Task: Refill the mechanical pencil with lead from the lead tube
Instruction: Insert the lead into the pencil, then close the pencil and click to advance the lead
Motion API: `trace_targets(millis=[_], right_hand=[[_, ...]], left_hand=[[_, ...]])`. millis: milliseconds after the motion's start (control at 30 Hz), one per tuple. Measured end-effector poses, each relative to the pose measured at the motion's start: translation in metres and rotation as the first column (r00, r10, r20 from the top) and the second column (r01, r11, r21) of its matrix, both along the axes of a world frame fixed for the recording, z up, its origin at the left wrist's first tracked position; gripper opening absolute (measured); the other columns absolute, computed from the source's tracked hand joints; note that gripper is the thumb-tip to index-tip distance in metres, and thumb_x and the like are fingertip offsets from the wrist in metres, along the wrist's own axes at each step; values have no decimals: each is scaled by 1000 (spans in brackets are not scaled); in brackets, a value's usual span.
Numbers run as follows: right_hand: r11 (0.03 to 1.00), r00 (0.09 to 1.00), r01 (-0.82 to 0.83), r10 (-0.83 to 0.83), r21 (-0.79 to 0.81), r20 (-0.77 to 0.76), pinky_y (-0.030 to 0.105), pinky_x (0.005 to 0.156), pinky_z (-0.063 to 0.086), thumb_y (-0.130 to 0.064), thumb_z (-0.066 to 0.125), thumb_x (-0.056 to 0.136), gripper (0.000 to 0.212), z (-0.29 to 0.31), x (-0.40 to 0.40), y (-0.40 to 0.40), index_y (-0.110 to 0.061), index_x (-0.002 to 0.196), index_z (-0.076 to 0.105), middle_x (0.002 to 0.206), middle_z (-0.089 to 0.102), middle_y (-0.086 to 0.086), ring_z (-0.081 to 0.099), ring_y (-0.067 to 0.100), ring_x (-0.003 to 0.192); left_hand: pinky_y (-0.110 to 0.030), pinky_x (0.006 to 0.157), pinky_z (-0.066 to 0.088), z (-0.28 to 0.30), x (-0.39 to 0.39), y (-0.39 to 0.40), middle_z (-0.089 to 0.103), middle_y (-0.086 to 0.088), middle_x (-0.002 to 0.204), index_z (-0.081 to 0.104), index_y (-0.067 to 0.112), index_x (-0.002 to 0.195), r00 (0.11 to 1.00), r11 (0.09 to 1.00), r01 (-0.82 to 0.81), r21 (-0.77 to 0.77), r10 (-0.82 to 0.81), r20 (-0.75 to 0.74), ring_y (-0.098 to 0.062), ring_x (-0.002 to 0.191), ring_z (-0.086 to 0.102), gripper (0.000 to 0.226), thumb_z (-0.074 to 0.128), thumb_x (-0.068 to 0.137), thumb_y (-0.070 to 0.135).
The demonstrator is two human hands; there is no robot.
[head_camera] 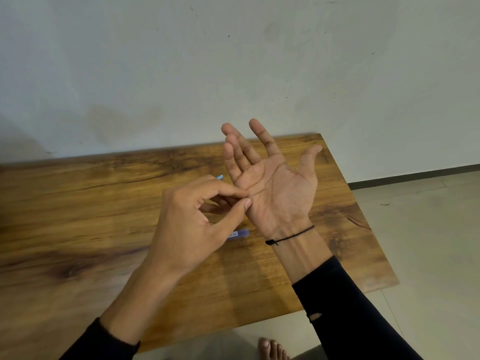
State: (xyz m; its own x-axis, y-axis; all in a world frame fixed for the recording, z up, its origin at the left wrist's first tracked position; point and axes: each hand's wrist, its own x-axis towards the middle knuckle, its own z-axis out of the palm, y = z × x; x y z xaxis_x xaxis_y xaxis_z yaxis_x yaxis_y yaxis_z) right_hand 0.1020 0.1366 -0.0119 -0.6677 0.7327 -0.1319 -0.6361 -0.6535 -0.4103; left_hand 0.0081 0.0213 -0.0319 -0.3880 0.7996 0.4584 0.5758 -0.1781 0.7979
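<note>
My right hand (275, 188) is held palm up above the table, fingers spread. A thin dark pencil lead (259, 192) lies across its palm. My left hand (197, 224) pinches the lead's near end between thumb and forefinger at the palm's edge. The purple lead tube (240, 233) lies flat on the wooden table (78, 203), partly hidden under my left hand. A light blue tip, probably the mechanical pencil (220, 177), peeks out behind my left hand; the remainder is hidden.
The table's far edge meets a pale wall. Its right edge drops to a tiled floor (428, 242). A bare foot (272, 349) shows below the table's near edge. A black cord circles my right wrist.
</note>
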Motion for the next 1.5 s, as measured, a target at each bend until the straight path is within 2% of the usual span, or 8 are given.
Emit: trace_targets(millis=[300, 467, 567, 667, 733, 867, 1367, 1500], right_hand=[[999, 999, -32, 32, 18, -33, 50, 105, 49, -86, 25, 92, 108, 0, -3, -6, -3, 159, 33, 148, 48, 44, 64, 40, 113], [999, 999, -23, 21, 40, 48, 47, 94, 51, -81, 23, 97, 99, -5, -3, -3, -4, 154, 43, 129, 63, 32, 63, 33, 104], [989, 963, -45, 6, 139, 271, 38, 72, 45, -56, 30, 106, 66, -6, -2, 1, -5, 140, 57, 99, 66, 17, 56, 24, 79], [934, 864, -158, -26, 319, 502, 33, 58, 37, -24, 50, 94, 30, -6, -5, -1, -5, 115, 63, 76, 59, 8, 46, 20, 62], [901, 869, -225, 13, 371, 495, 31, 53, 39, -10, 52, 91, 21, -7, -6, -4, -3, 108, 63, 73, 59, 10, 47, 21, 58], [886, 889, -240, 36, 396, 457, 30, 58, 52, 8, 55, 98, 12, -7, -9, -5, 1, 101, 64, 79, 63, 16, 57, 22, 62], [877, 901, -214, 8, 431, 433, 30, 59, 55, 4, 61, 98, 10, -11, -12, -6, -3, 90, 61, 73, 68, 9, 62, 19, 63], [890, 886, -174, -45, 421, 461, 31, 60, 55, 2, 61, 99, 11, -10, -9, -1, -4, 90, 63, 74, 68, 10, 62, 18, 62]], left_hand=[[-17, 64, 58, 5, -2, 1, 76, 14, 79, 82, 17, 86, 1000, 1000, -8, -20, 8, -11, -9, 73, 74, 2, 82, 88, 16], [-15, 65, 55, 5, -9, 0, 78, 11, 82, 79, 22, 82, 986, 995, -100, -24, 103, 129, -7, 71, 73, 12, 81, 87, 12], [-10, 63, 51, 5, -18, 1, 80, 12, 87, 79, 22, 83, 974, 987, -159, -28, 162, 157, -4, 72, 72, 12, 81, 88, 11], [-22, 63, 58, 3, -28, 2, 80, 15, 83, 78, 23, 84, 955, 978, -206, -32, 208, 210, -5, 69, 72, 17, 83, 91, 8], [-28, 66, 62, 1, -33, 3, 79, 17, 79, 78, 23, 84, 944, 971, -237, -31, 238, 229, -9, 68, 72, 21, 82, 92, 4], [-20, 67, 59, 2, -35, 4, 79, 18, 80, 77, 28, 85, 948, 973, -232, -4, 227, 225, -4, 68, 73, 24, 82, 92, 5], [-11, 65, 55, 3, -31, 6, 82, 17, 84, 79, 26, 87, 951, 974, -228, 4, 221, 215, 0, 69, 76, 21, 85, 90, 6], [-12, 65, 56, 2, -33, 6, 83, 15, 89, 83, 24, 93, 950, 972, -209, -104, 227, 214, -4, 76, 77, 7, 87, 89, 20]])
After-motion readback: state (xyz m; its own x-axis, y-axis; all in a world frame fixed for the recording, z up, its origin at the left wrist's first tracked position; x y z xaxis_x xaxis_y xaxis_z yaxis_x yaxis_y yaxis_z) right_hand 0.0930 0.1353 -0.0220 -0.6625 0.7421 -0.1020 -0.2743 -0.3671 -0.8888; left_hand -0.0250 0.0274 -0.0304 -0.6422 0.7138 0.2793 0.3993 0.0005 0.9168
